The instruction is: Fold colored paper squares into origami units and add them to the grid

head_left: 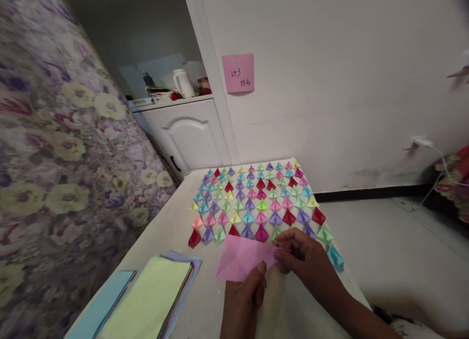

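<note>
A pink sheet of origami paper (pixel 244 256), marked with crease lines, is held up above the near part of the table. My left hand (pixel 247 290) pinches its lower edge, thumb on top and fingers behind. My right hand (pixel 300 253) grips the sheet's right corner between thumb and fingers. Just beyond the sheet, many small folded paper pieces (pixel 248 216) in several colours stand in rows. Part of the nearest row is hidden behind my right hand.
A stack of coloured paper with a pale yellow-green sheet on top (pixel 154 292) lies at the left, beside blue paper (pixel 104 300). A floral curtain (pixel 73 158) hangs left of the table (pixel 161 226). Behind are a white cabinet (pixel 186 141) and a wall with a pink note (pixel 238 73).
</note>
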